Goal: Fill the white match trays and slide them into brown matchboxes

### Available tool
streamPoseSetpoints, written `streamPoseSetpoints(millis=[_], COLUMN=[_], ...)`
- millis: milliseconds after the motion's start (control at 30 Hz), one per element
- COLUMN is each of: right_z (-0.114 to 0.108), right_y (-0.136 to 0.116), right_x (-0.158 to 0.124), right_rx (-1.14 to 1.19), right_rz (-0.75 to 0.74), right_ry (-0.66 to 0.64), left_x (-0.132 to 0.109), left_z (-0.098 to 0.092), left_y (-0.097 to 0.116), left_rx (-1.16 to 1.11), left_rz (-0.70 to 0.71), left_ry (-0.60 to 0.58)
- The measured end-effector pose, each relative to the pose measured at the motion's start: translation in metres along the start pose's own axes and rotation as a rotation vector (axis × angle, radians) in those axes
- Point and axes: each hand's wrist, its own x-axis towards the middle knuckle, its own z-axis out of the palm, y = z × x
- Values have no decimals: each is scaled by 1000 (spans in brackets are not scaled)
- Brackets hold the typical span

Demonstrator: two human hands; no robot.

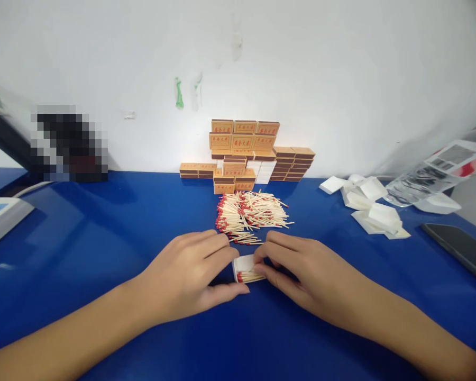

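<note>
A small white matchbox tray point(245, 261) lies on the blue table between my hands, with a few red-tipped matches point(248, 277) along its near side. My left hand point(190, 272) steadies the tray's left end, index finger at the far corner and thumb at the near one. Over the tray's right part, my right hand point(301, 267) has thumb and index finger pinched together at the matches, covering that end. Just beyond my fingers is a loose heap of matches point(254, 211), heads mostly red and pointing left.
Orange matchboxes point(243, 142) are stacked against the wall behind the heap. At the right lie folded white paper pieces point(375, 196), a clear plastic bag point(432, 177) and a dark phone point(460, 248). A white power strip point(8, 217) sits at the left edge.
</note>
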Motion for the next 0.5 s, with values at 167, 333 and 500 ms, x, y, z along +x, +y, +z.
streamPoseSetpoints(millis=[167,333,500], right_z=[-1,-3,-3], right_y=[-6,-10,-10], right_x=[1,2,0], right_rx=[-176,-342,-374], right_rz=[-69,-136,-141], right_ry=[18,33,29], left_x=[4,9,9], left_z=[-1,-1,0], left_y=[8,12,11], left_rx=[52,63,56], left_rz=[65,98,106], left_ry=[34,35,33])
